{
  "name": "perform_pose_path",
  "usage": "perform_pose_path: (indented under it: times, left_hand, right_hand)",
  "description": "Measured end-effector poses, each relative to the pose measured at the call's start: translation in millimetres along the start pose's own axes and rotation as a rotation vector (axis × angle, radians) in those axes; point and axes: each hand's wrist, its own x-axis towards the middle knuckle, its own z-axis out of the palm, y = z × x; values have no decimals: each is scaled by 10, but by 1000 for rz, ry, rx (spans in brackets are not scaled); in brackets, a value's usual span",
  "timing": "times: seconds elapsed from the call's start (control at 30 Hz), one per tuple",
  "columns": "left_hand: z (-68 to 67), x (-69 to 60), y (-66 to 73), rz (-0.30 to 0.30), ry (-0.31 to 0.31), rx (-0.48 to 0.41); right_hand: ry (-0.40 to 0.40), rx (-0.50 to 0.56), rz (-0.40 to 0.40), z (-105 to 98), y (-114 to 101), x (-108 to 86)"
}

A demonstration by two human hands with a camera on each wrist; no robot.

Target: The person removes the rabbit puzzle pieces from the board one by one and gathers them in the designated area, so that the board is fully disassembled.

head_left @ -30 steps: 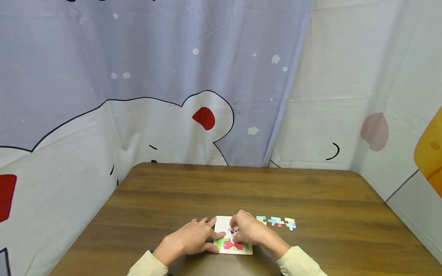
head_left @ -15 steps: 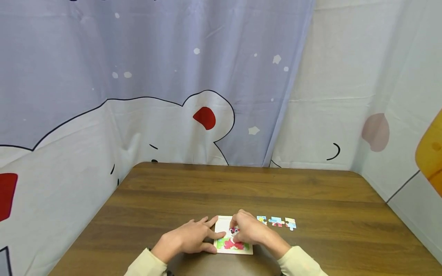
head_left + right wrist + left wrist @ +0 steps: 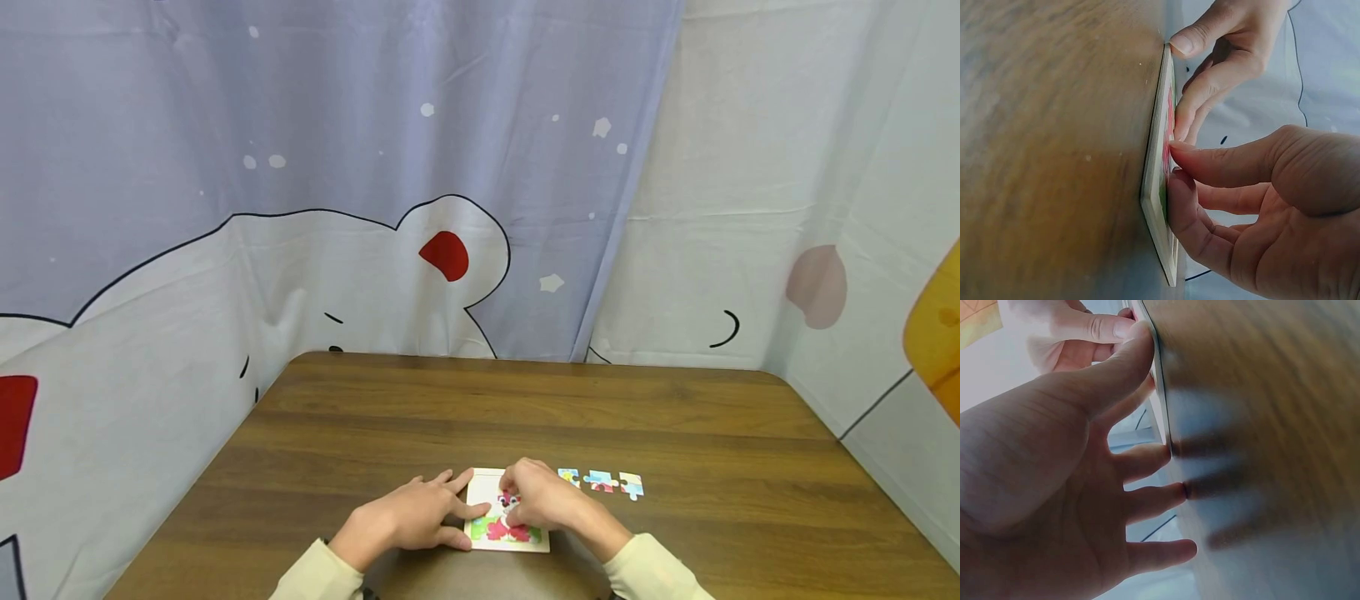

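Note:
In the head view a square puzzle board (image 3: 483,486) lies flat near the table's front; its lower part shows a green and pink picture, its upper left is plain white. My left hand (image 3: 420,514), fingers spread, rests on the board's left side, its thumb at the lower left corner. Bent over the board, my right hand (image 3: 551,502) has thumb and index finger around a puzzle piece with an animal's face (image 3: 507,502). The right wrist view shows the right hand's fingertips (image 3: 1175,159) against the board's face (image 3: 1155,150); the piece is mostly hidden there.
Three loose puzzle pieces lie right of the board: one beside the right hand (image 3: 568,477), a middle one (image 3: 601,481) and one farther right (image 3: 632,485). A printed curtain (image 3: 390,275) hangs behind the brown wooden table (image 3: 450,408).
The left thumb has shifted slightly left along the board's lower edge since the earliest frame. The right hand holds nearly the same pose.

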Motion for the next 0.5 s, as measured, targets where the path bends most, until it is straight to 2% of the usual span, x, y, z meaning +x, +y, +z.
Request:
perform_pose_path:
  times: [0.5]
  left_hand:
    - [-1, -2, -27, 2, -9, -45]
  right_hand:
    - [5, -17, 6, 0, -22, -4]
